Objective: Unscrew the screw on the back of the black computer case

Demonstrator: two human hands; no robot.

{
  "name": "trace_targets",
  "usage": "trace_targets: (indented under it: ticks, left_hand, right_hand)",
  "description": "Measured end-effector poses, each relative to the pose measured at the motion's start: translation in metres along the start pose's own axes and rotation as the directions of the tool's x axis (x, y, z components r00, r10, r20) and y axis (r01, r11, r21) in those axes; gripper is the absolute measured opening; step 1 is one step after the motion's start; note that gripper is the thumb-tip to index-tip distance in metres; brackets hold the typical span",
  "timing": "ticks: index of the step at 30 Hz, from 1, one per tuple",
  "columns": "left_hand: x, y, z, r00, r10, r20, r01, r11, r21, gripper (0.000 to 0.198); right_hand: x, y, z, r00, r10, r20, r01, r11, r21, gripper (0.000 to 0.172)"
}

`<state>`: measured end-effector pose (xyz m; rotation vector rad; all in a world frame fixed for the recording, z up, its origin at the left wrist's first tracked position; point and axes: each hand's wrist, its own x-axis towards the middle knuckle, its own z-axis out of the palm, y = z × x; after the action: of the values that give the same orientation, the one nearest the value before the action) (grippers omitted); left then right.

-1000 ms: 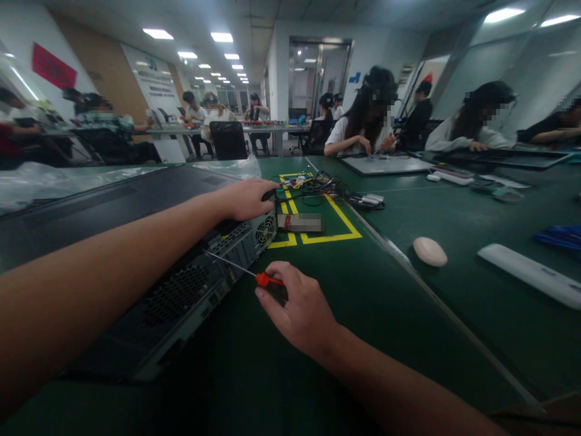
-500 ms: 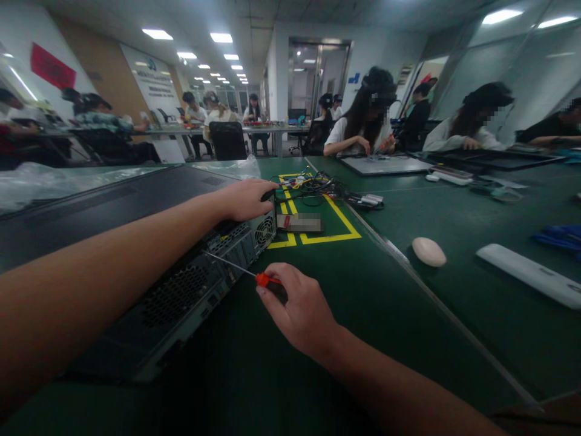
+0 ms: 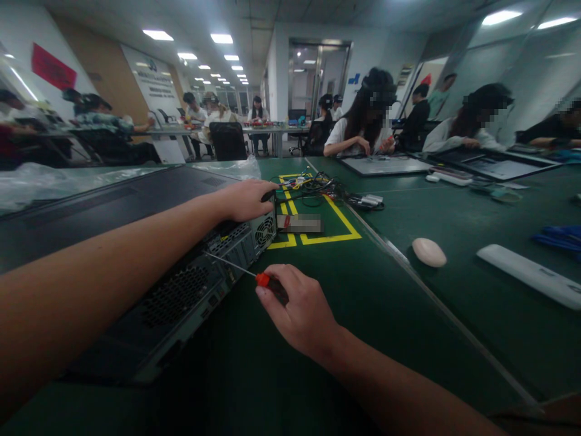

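Observation:
A black desktop computer case (image 3: 181, 284) lies on its side on the green table, its rear panel facing me. My left hand (image 3: 247, 200) rests on its upper far corner, thumb bent over the rear edge and fingers along the top; a small dark shape shows between thumb and fingers. In my right hand (image 3: 297, 303) is a screwdriver (image 3: 236, 266) with a red and dark handle, pinched between thumb and fingers. Its thin shaft points left, and the tip meets the rear panel near the expansion slots. The exact spot under the tip is too small to make out.
Beyond the case lie tangled cables (image 3: 318, 184) and a small labelled box (image 3: 299, 223) within yellow tape lines. To the right are a pale mouse (image 3: 429, 252), a long white device (image 3: 529, 274) and blue cloth-like items (image 3: 560, 239). Several people work at tables behind.
My right fingers have shifted slightly around the screwdriver handle, and less red shows. My left hand and the case stay put. At the far right, a person's black frame now shows its pale inside.

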<state>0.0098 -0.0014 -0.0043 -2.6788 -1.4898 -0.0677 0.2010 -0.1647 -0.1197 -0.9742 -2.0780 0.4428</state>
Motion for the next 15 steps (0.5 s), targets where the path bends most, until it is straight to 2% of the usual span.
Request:
trace_targets:
  ticks: [15]
  left_hand:
    - [-0.0007, -0.0001, 0.0002, 1.0, 0.022, -0.018, -0.023, 0.999, -0.029, 0.076]
  right_hand:
    - [0.0001, -0.0026, 0.0005, 1.0, 0.007, -0.015, -0.007, 0.999, 0.032, 0.022]
